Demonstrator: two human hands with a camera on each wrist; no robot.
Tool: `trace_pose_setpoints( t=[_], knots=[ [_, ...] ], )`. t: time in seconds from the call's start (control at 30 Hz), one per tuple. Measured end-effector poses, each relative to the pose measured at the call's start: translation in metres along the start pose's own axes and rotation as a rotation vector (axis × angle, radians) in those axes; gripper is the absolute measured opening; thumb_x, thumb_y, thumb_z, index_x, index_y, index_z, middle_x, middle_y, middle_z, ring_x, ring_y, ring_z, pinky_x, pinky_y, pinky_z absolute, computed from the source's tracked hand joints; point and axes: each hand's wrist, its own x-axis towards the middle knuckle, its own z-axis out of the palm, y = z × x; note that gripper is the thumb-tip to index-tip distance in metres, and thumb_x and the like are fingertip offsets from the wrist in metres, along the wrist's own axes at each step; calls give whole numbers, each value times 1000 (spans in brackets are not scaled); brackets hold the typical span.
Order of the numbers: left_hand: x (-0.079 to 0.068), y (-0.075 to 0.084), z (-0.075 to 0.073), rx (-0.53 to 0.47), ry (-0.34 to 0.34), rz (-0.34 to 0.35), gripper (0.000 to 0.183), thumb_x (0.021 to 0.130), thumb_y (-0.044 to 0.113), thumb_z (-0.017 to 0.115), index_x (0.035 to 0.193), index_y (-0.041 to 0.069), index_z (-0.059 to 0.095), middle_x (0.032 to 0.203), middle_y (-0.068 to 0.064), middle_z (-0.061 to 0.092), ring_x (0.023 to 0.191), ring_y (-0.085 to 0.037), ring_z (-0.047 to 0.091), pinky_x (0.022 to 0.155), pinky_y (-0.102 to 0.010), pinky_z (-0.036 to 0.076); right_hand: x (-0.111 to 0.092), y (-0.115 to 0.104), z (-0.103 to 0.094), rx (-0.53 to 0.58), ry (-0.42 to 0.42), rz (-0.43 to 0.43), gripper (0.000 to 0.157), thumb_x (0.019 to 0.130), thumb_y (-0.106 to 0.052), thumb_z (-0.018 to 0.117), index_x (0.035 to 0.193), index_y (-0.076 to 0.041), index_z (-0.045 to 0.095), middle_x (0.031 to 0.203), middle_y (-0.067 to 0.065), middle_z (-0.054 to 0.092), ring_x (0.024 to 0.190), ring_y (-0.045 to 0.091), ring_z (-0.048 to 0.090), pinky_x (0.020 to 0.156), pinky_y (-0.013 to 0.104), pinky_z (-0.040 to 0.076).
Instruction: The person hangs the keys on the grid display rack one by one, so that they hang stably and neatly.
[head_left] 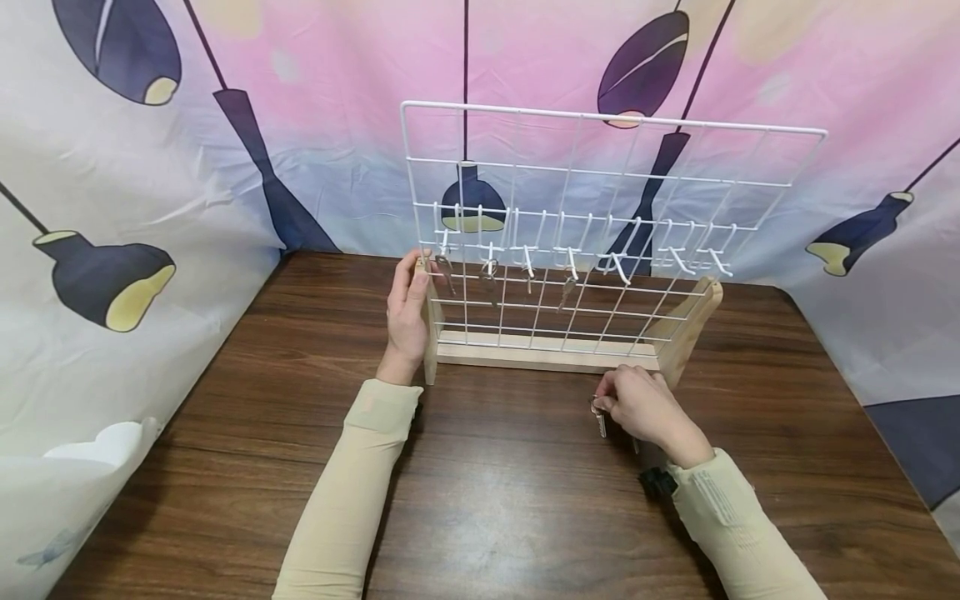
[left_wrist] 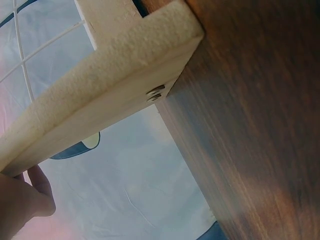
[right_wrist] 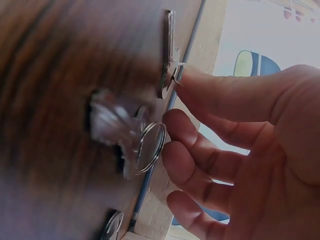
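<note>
A white wire grid rack (head_left: 585,171) stands on wooden legs. My left hand (head_left: 407,310) grips its left wooden leg (left_wrist: 107,95), thumb on the near side. My right hand (head_left: 641,404) is low in front of the rack's right end. Its thumb and finger pinch a key (right_wrist: 169,55) by its small ring, and the key (head_left: 601,423) hangs down in the head view. Below those fingers on the table lies a second key (right_wrist: 117,125) with its split ring (right_wrist: 152,147); my right hand mostly hides it from the head camera.
Several white hooks line the grid, and the left ones carry keys (head_left: 567,292). The three rightmost hooks (head_left: 678,260) hold nothing. Another ring (right_wrist: 113,226) shows at the right wrist view's bottom edge. A patterned cloth (head_left: 337,167) hangs behind the brown table (head_left: 480,500).
</note>
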Motion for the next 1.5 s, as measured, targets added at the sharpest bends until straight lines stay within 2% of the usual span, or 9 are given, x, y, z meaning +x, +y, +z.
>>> trace_pose_setpoints(
  t=[0.33,0.63,0.93,1.1,1.4,1.5],
  knots=[
    [0,-1,1,-11,0,11,35,102,10,35,129,-10,45,104,-4,55,92,-22,56,90,-34,45,0,2,-1,13,22,-18,14,87,-13,69,75,-19,66,77,-6,57,76,15,55,75,45,40],
    [1,1,0,7,-8,11,37,102,9,34,128,-16,40,104,-4,54,93,-20,56,91,-34,44,2,2,-2,48,62,-61,13,89,-12,69,77,-17,66,76,-5,58,75,16,54,69,40,44],
    [0,1,1,11,3,-5,37,102,11,36,130,-11,44,105,-3,55,92,-22,56,90,-33,45,3,1,-4,98,77,-93,11,90,-11,68,81,-15,64,77,-3,59,71,15,51,65,33,43],
    [1,1,1,11,2,5,36,102,11,36,129,-11,44,105,-3,55,92,-22,56,90,-33,45,2,-2,-7,146,86,-102,9,91,-9,67,83,-13,64,78,-2,59,70,15,51,65,34,43],
    [1,0,1,9,-2,10,38,102,11,35,129,-15,41,104,-4,54,93,-33,53,91,-34,46,0,-7,-15,266,93,-77,5,96,-12,61,91,-11,63,79,-1,58,65,13,51,60,29,44],
    [1,0,0,17,-5,11,38,102,11,35,129,-15,41,104,-4,54,93,-32,53,91,-34,45,0,-8,-17,305,109,-83,5,97,-12,60,94,-10,63,78,-2,58,67,13,50,61,28,44]
  ],
)
